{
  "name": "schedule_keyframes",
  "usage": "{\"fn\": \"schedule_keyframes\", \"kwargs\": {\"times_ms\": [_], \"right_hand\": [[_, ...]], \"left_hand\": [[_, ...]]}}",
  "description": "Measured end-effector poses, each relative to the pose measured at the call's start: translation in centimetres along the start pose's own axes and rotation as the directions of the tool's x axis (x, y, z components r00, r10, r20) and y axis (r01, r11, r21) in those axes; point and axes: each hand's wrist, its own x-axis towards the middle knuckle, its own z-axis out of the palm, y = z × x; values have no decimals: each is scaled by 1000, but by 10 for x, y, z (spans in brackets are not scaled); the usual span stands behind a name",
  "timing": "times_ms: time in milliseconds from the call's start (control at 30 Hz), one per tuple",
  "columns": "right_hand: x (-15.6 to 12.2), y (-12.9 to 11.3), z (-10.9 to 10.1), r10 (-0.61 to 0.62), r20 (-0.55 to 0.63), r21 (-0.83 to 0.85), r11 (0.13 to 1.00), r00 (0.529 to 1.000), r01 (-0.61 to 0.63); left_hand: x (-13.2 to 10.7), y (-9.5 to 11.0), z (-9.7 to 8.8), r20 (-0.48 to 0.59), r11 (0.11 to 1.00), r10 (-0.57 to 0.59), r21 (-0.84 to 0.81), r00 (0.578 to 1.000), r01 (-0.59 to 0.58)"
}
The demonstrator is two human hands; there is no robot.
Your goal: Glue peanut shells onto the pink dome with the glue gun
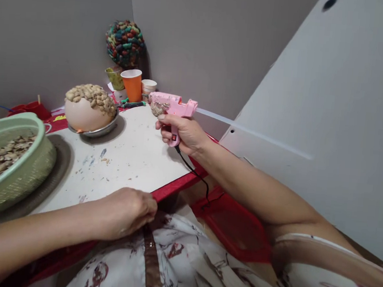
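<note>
My right hand (182,133) is wrapped round the handle of a pink hot glue gun (171,102), held above the right side of the white table top (143,152). A long clear glue stick (256,133) sticks out of its back end, and dried residue cakes the area near its nozzle. My left hand (133,212) rests at the table's near edge with fingers curled under; whatever they hold, if anything, is hidden. Further back, a pale balloon (85,115), its upper part covered with nut shells (91,97), sits in a metal bowl (102,130).
A green basket (36,156) of loose shells stands at the left. Behind are an orange paper cup (132,84), stacked white cups (148,85) and a multicoloured ball (125,41) on a small pot. A black cord (194,170) hangs over the edge above a red stool (237,228).
</note>
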Motion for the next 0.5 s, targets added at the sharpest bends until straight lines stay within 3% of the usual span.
{"fn": "schedule_keyframes", "kwargs": {"times_ms": [100, 167, 200, 267, 333, 400, 433, 500], "right_hand": [[5, 2, 11, -5, 53, 8, 1000, 999, 5], [12, 3, 22, -2, 115, -9, 1000, 993, 3], [17, 4, 28, -1, 153, -26, 1000, 988, 5], [29, 8, 42, -7, 241, -76, 997, 971, 26], [41, 17, 56, -43, 302, -121, 989, 952, 83], [51, 30, 66, -117, 308, -135, 977, 944, 165], [54, 38, 69, -156, 295, -133, 970, 943, 202], [56, 52, 69, -196, 280, -127, 963, 940, 238]], "left_hand": [[-28, 8, -5, -21, 1000, -25, -10, 999, 25], [-41, -2, -13, -189, 992, -124, 5, 974, 127], [-47, -13, -17, -304, 979, -184, 30, 935, 203], [-54, -43, -22, -533, 912, -279, 115, 799, 395], [-59, -75, -22, -544, 843, -352, 171, 762, 511], [-62, -95, -15, -479, 789, -454, 174, 751, 589], [-63, -98, -10, -441, 784, -481, 171, 757, 597], [-66, -88, 1, -345, 838, -448, 161, 825, 522]]}}
